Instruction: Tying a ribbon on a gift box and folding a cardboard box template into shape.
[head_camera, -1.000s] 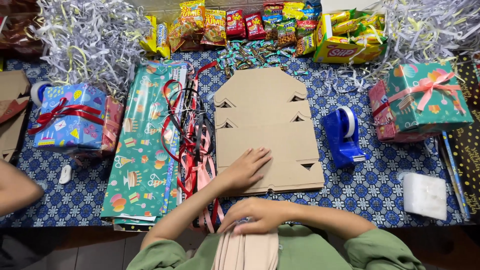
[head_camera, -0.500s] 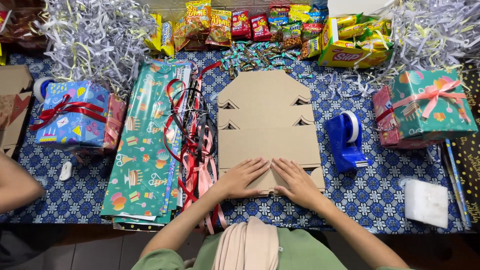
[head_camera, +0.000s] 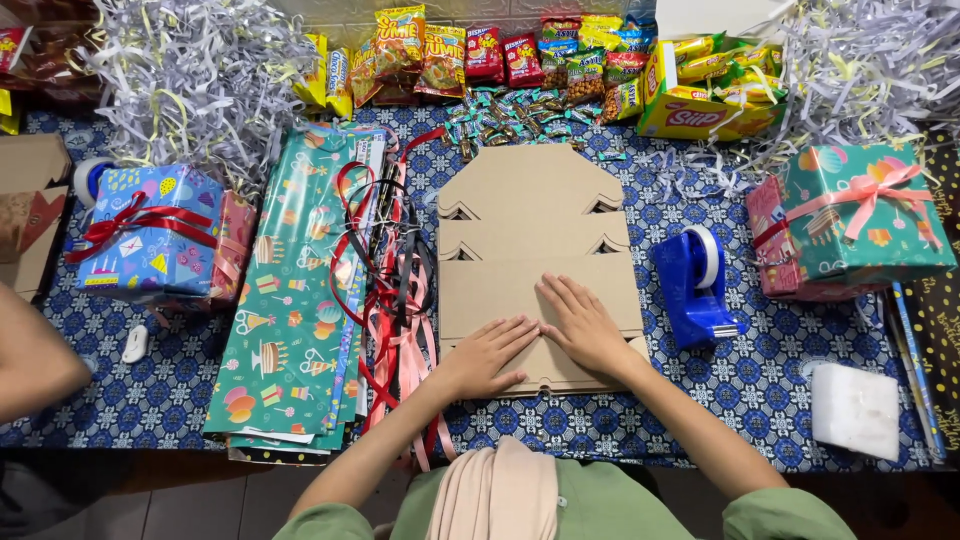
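Hands lie open and flat, left hand (head_camera: 492, 352) and right hand (head_camera: 583, 325) side by side, pressing on the nearest of the flattened cardboard boxes (head_camera: 537, 262) stacked mid-table (head_camera: 160, 400), between ribbons (head_camera: 395, 270) and a blue tape dispenser (head_camera: 694, 287).

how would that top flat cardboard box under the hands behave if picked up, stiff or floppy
Probably fairly stiff: the flat cardboard box lies level with crisp, straight edges. Likely light for its size, since it looks like thin folded board. It may slide easily off the stack, as it rests loose on others under the left hand and right hand.
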